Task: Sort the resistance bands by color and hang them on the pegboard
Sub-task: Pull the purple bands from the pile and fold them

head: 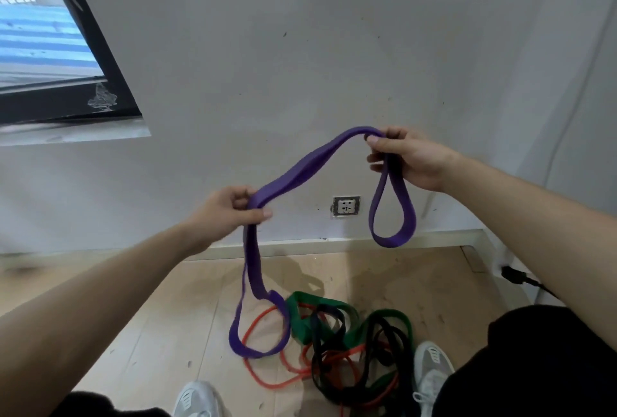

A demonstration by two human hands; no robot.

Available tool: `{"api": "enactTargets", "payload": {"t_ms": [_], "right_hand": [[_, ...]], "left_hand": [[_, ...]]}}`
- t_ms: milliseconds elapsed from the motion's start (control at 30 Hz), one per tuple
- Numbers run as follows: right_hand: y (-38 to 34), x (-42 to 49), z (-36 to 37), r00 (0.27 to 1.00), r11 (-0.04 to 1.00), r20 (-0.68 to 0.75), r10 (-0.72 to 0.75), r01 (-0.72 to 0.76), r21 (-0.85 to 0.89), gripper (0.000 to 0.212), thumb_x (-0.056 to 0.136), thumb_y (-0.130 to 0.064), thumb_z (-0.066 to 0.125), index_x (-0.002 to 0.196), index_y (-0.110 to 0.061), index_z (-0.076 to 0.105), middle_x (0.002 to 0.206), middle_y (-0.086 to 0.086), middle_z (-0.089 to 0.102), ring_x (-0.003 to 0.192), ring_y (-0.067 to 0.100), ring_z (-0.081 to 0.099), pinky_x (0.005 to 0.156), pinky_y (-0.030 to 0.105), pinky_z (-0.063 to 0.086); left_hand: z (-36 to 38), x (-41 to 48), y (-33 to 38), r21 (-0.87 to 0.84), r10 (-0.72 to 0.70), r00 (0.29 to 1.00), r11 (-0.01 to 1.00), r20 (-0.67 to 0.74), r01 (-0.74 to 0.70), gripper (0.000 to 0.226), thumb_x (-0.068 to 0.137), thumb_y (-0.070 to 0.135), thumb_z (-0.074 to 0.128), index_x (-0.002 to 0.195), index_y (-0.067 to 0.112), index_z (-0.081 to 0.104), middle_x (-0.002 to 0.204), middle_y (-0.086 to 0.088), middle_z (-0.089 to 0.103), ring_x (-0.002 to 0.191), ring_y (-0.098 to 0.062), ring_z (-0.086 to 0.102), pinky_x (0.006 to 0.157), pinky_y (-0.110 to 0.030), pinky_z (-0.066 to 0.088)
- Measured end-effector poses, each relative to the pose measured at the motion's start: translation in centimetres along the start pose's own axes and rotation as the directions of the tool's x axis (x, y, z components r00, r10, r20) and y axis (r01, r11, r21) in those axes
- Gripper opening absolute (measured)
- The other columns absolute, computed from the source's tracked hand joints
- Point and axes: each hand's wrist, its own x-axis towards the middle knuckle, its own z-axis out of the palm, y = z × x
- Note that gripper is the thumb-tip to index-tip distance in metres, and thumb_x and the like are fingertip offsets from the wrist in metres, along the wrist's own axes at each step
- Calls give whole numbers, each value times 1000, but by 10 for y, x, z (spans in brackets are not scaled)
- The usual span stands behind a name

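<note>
A wide purple resistance band (302,166) stretches between both hands in front of a white wall. My left hand (230,213) grips it lower left, and one doubled end hangs from there down to the floor. My right hand (409,156) grips it higher up on the right, with a short loop dangling below. On the wooden floor lies a tangled pile of bands: green (300,319), black (334,373) and thin red-orange (267,380). No pegboard is in view.
A wall socket (346,206) sits low on the wall behind the band. A dark-framed window (66,76) is at the upper left. My two white shoes (430,366) stand beside the pile. A black plug and cable (521,278) lie at the right.
</note>
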Motion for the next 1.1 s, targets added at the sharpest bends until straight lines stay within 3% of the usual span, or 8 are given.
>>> {"api": "enactTargets", "payload": {"t_ms": [100, 167, 333, 467, 600, 733, 900, 1100], "right_hand": [[13, -2, -16, 999, 969, 16, 50, -45, -242, 11, 88, -7, 72, 96, -8, 65, 83, 4, 62, 78, 18, 60, 85, 38, 48], [23, -3, -18, 993, 877, 50, 109, -72, -475, 18, 85, -9, 76, 99, -3, 65, 85, 7, 62, 78, 17, 61, 82, 37, 49], [43, -1, 12, 961, 642, 131, 243, -59, -765, 10, 85, -15, 77, 90, -19, 69, 87, 1, 70, 88, 20, 68, 89, 38, 54], [38, 0, 35, 962, 781, 174, 210, -58, -622, 23, 82, -24, 81, 100, -12, 72, 101, 11, 74, 102, 27, 69, 98, 43, 53], [9, -4, 59, 960, 965, 272, 67, 6, -260, 28, 80, -25, 78, 106, -19, 70, 107, 5, 74, 116, 24, 65, 102, 45, 42], [-18, -4, 77, 965, 992, 232, -121, 126, -10, 38, 78, -18, 75, 114, -17, 64, 102, 2, 71, 108, 23, 67, 95, 39, 44], [-29, -6, 89, 949, 958, 175, -263, 278, -67, 20, 88, -9, 73, 107, -10, 66, 94, 4, 70, 92, 17, 68, 88, 30, 52], [-45, -10, 89, 936, 939, 134, -326, 337, -66, 12, 89, -5, 70, 98, -13, 67, 87, 2, 70, 84, 19, 68, 89, 36, 55]], "left_hand": [[-13, 5, 26, -160, 24, 986, 986, -163, -50, 23, 88, 16, 72, 108, 5, 69, 82, -6, 65, 80, -22, 62, 86, -36, 51], [-16, 9, 46, -273, 68, 975, 954, -211, -126, 15, 91, 14, 71, 104, 7, 70, 75, -1, 59, 71, -16, 56, 82, -36, 46], [4, 10, 86, -296, 208, 956, 918, -206, -264, 2, 93, 15, 69, 93, 16, 71, 65, 3, 52, 60, -11, 48, 63, -23, 40], [21, 10, 106, -242, 312, 928, 902, -202, -356, 5, 93, 15, 68, 97, 15, 72, 61, 11, 54, 58, -9, 47, 59, -20, 40], [26, 11, 112, -216, 337, 920, 900, -201, -378, 4, 93, 15, 69, 95, 15, 73, 58, 13, 52, 57, -10, 44, 57, -21, 38], [20, 9, 111, -188, 327, 922, 912, -206, -366, 10, 93, 16, 70, 101, 12, 74, 59, 14, 57, 57, -11, 44, 56, -20, 39], [6, 3, 102, -156, 341, 926, 918, -160, -364, 13, 91, 18, 73, 104, 16, 72, 66, 13, 63, 63, -10, 53, 64, -23, 47], [7, -3, 82, 14, 340, 938, 940, -68, -340, 29, 82, 13, 82, 107, 18, 68, 90, 6, 73, 86, -18, 72, 82, -29, 59]]}}
